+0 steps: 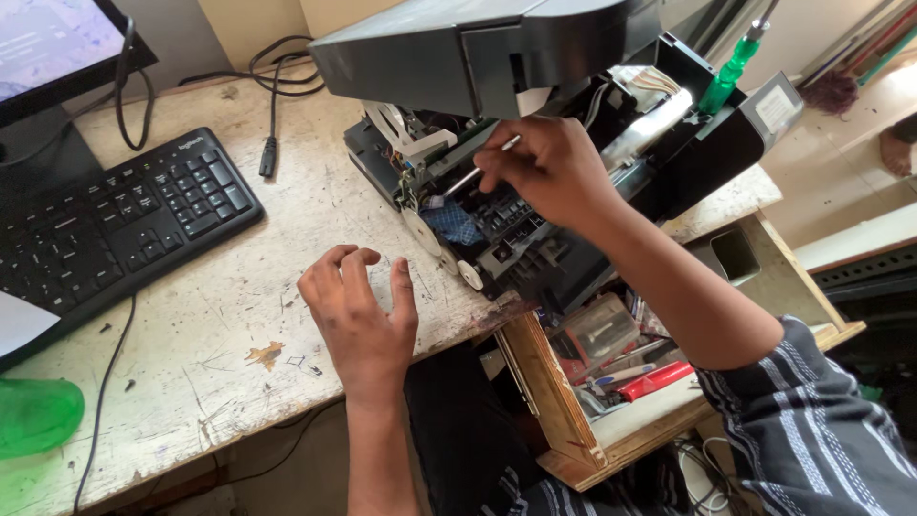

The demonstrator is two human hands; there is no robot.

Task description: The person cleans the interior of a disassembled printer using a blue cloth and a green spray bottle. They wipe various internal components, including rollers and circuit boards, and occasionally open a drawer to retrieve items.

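An opened black printer (pixel 535 229) with its lid raised lies on a worn white desk (pixel 191 325). My right hand (pixel 549 172) is over its inner mechanism, pinching a thin metal tool (pixel 478 172) whose tip points down into the white gears and ribbon cables at the printer's left side. My left hand (pixel 358 311) rests on the desk just left of the printer's front corner, fingers curled and apart, holding nothing. A green-handled screwdriver (pixel 731 67) stands upright in the printer's far right side.
A black keyboard (pixel 115 225) and a monitor (pixel 53 48) sit at the left, with black cables (pixel 272 115) behind. A green plastic object (pixel 38 416) lies at the lower left. An open wooden drawer (pixel 564 401) full of tools, with red-handled pliers (pixel 654 379), hangs under the printer.
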